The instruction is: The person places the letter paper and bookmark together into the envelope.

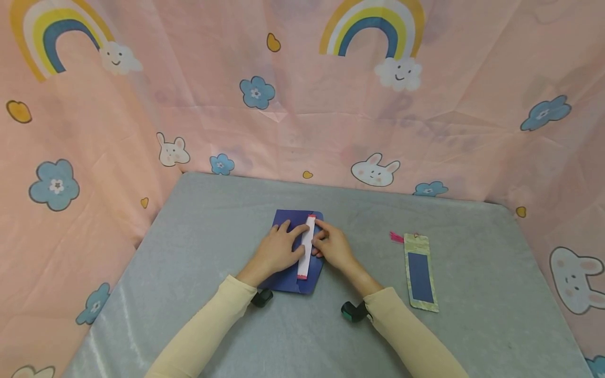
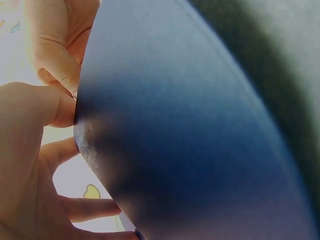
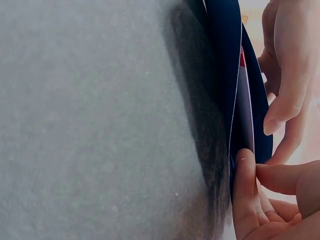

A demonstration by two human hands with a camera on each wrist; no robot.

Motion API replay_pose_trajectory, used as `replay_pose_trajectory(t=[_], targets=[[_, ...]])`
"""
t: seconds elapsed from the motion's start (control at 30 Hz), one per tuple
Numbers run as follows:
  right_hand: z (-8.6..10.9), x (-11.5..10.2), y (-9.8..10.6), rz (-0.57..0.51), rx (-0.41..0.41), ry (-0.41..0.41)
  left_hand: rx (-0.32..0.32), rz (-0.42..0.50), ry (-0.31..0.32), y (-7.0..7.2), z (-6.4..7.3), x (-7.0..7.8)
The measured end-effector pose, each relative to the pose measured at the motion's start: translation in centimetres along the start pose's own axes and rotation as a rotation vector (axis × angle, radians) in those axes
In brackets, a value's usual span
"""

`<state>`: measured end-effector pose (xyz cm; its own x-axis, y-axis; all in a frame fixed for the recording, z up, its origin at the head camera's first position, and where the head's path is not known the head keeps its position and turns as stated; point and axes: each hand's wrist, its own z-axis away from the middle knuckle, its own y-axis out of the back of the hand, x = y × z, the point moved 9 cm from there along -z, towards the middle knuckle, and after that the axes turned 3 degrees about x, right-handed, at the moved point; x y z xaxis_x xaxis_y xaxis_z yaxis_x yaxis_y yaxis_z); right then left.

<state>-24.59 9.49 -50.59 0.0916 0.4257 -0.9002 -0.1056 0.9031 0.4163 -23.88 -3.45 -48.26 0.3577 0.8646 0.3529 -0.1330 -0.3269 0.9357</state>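
A dark blue folder or envelope lies on the grey table, its surface bent in the left wrist view. Along its right part runs a narrow white paper strip with red ends. My left hand rests on the folder with fingers spread, fingertips and thumb near the strip's left edge. From the other side my right hand pinches the strip's right edge. In the right wrist view the strip stands between blue flaps, with the right thumb and fingers at its lower part.
To the right lies a green-bordered bookmark-like card with a dark blue panel and a pink tassel. A pink printed curtain stands behind the grey table.
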Motion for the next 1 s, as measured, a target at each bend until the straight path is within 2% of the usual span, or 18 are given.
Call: replay_pose_trajectory(t=[0.33, 1.0], targets=[[-0.09, -0.21, -0.14, -0.020, -0.008, 0.029, -0.009, -0.011, 0.010, -0.18, -0.06, -0.14], [-0.12, 0.22, -0.35, -0.026, -0.011, 0.018, -0.001, -0.021, 0.013, -0.24, -0.08, -0.09]])
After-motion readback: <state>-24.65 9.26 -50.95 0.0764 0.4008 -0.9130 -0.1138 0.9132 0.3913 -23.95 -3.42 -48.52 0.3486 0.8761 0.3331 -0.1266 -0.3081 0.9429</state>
